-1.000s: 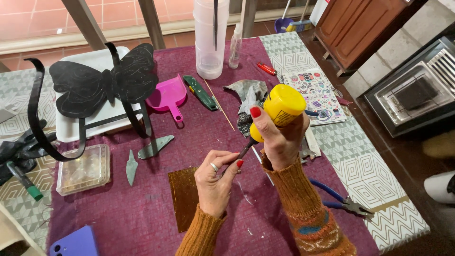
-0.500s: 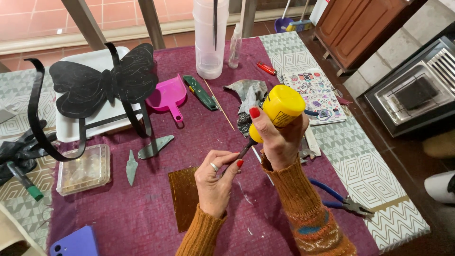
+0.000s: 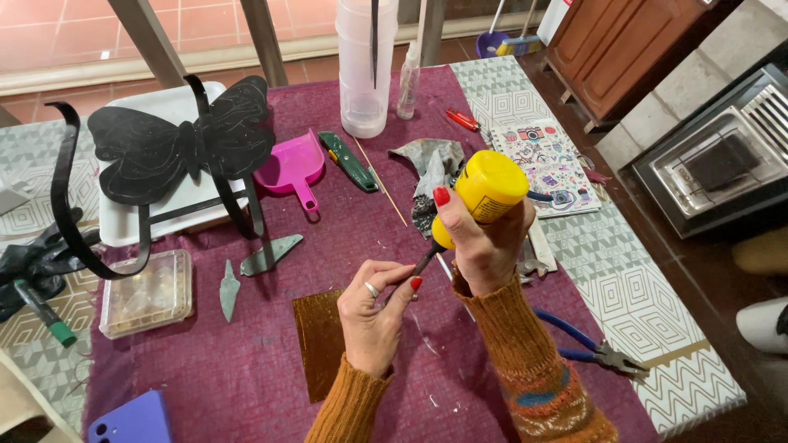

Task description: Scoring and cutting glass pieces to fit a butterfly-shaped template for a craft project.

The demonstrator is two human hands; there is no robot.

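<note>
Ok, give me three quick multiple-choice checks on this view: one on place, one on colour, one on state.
1. Where is the amber glass sheet?
A. Under the left hand
B. On the white tray
C. Beside the pliers

2. What colour is the dustpan?
A. Blue
B. Pink
C. Green

3. How is the yellow bottle?
A. Lying on the cloth
B. Standing upright
C. Held tilted in the right hand

Key: 1 A, the left hand is over its edge. 2 B, it is plainly pink. 3 C, the right hand grips it, nozzle slanting down to the left.
</note>
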